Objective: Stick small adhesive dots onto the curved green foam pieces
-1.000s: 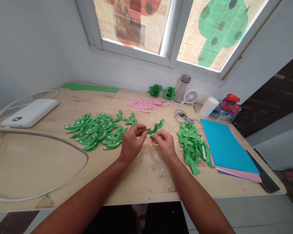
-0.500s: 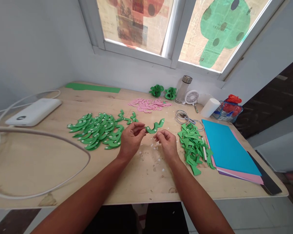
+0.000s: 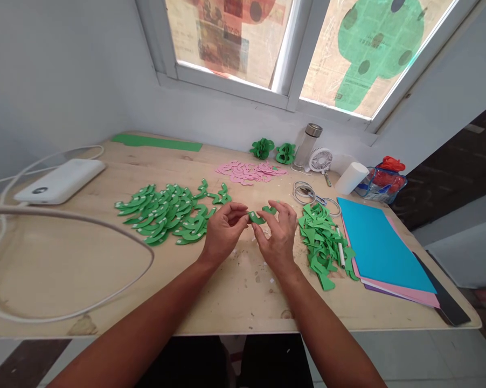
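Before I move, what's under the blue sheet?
Under the blue sheet, pink paper shows at the right and near edges, with a purple edge below. A black board juts out at the right. Anything lying wholly beneath is covered.

Green leads, with pink and bright blue

The curved green paper piece [image 3: 256, 217] bears a white patch; the piled wavy green paper strips [image 3: 162, 213] are dotted with small white squares. The angular green paper scraps [image 3: 318, 237] are plain, the curly paper cutouts [image 3: 249, 172] pale pink. A flat blue paper sheet [image 3: 384, 248] tops pink and purple ones. The tan wooden tabletop [image 3: 146, 296] shows brown knots. Dark spots pattern the rounded green window shape [image 3: 378, 54].
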The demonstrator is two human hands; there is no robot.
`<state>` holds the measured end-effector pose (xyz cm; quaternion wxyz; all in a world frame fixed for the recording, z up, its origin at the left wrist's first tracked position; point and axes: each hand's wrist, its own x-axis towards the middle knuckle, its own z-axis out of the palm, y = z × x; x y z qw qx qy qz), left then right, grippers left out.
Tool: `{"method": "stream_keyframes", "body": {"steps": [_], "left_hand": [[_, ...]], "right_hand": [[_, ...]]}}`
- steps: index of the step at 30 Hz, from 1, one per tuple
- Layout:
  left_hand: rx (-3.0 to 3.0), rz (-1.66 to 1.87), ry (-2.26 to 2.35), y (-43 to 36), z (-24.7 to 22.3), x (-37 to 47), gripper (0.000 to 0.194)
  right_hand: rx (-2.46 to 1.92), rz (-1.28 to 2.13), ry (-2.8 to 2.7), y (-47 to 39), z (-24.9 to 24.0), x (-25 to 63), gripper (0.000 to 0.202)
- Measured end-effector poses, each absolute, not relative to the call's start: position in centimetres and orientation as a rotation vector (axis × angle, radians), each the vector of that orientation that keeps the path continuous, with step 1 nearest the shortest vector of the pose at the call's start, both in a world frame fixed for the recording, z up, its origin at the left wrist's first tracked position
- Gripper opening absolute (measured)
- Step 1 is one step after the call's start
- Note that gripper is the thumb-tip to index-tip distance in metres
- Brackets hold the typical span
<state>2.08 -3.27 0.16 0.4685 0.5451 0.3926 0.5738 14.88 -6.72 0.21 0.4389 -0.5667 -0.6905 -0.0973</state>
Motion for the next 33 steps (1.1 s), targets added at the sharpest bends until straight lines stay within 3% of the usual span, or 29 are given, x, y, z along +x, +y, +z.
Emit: {"method": "stream_keyframes", "body": {"steps": [33], "left_hand": [[1.253,1.341,0.885,-3.61,1.07,1.95,0.014]], "right_hand": [[-1.372,-0.221,-1.683,-6.64,0.03,14.9,0.011]]}}
